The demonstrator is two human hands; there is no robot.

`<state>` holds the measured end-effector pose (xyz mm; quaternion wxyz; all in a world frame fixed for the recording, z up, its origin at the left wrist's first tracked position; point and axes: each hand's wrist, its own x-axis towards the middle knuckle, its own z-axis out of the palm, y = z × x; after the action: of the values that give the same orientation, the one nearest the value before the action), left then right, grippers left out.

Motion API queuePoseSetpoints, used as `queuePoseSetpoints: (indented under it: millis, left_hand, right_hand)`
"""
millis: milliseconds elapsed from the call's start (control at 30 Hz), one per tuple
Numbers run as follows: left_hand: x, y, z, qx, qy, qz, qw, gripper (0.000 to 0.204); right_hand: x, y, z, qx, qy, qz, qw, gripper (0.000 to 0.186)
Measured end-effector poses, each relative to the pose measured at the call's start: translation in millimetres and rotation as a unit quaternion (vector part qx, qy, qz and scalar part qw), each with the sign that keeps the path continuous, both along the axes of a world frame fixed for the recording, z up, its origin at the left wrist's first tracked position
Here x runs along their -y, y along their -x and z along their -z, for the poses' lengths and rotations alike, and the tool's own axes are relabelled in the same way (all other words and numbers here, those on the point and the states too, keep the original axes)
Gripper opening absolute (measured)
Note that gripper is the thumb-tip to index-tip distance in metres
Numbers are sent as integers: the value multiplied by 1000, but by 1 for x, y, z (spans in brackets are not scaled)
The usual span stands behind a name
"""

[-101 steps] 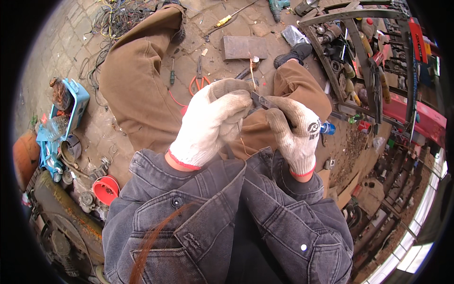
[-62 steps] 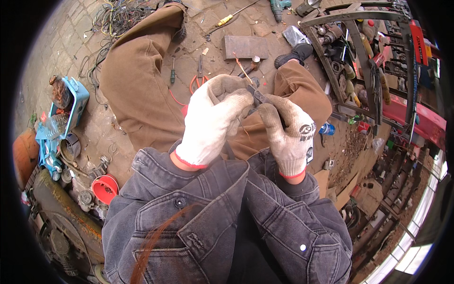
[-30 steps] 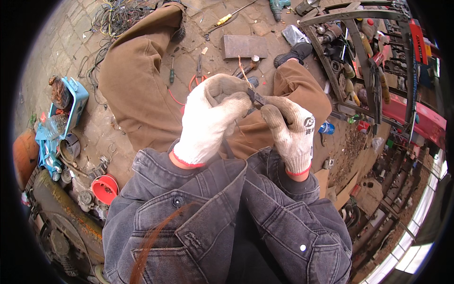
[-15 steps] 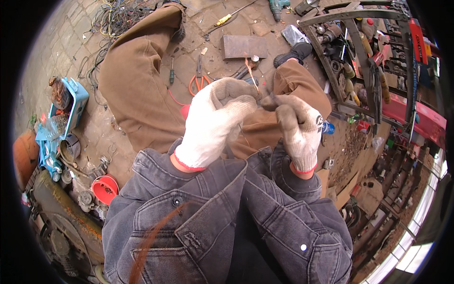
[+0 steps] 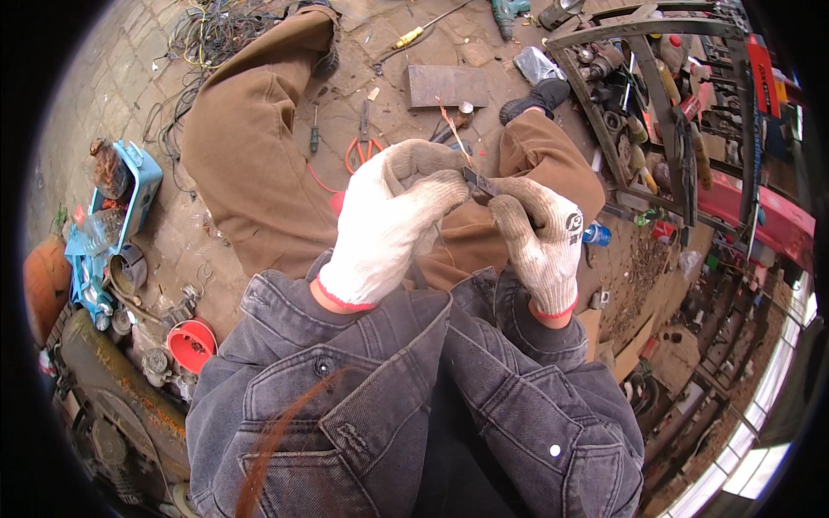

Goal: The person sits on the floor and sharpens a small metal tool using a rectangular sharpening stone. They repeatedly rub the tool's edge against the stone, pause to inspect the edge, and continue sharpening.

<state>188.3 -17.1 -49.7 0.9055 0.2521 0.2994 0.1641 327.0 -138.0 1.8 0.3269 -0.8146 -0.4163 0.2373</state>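
Observation:
Both my hands wear off-white knit gloves with dirty fingers and red cuffs. My left hand [image 5: 389,216] is closed, pinching a thin wire. Bare copper strands [image 5: 449,125] fan out from the wire's end beyond the fingertips, and a thin length hangs below the hand. In my right hand [image 5: 544,229] is a small dark flat blade-like piece [image 5: 480,182], held between thumb and fingers. Its tip touches or nearly touches the wire beside my left fingertips; its exact kind cannot be made out. The hands meet above my brown trousers [image 5: 466,237].
On the paving ahead lie red-handled pliers [image 5: 363,142], a green-handled screwdriver [image 5: 314,138], a hammer [image 5: 462,116] and a metal plate [image 5: 447,86]. Tangled cables [image 5: 216,34] lie far left. A blue crate [image 5: 138,186] and red bowl [image 5: 192,345] stand left, a cluttered metal rack [image 5: 648,112] right.
My right hand has turned and shifted slightly left, bringing the dark flat piece into plain sight at the wire. The copper strands now lean more to the left. My left hand is almost still.

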Motion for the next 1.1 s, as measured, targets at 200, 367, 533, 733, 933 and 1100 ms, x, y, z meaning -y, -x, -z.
queuePoseSetpoints:
  millis: [200,367,533,733,933,1100]
  left_hand:
    - [1,-1,1,-7,-15,-9,1000,26]
    - [2,-2,1,-41,-68,-20,997,24]
    - [4,-2,3,-55,-129,-23,990,20]
    - [9,-4,7,-85,-244,-47,965,18]
    - [8,-1,8,-120,-366,-31,922,18]
    - [13,-7,1,13,-522,-24,853,19]
  right_hand:
    - [-1,2,3,5,6,12,1000,22]
    - [1,6,5,-8,11,6,1000,20]
    - [3,7,8,61,-18,-82,995,23]
    - [7,10,14,54,-10,-41,998,21]
    - [11,10,22,41,-33,-32,998,21]
    - [2,6,31,107,-17,-10,994,21]
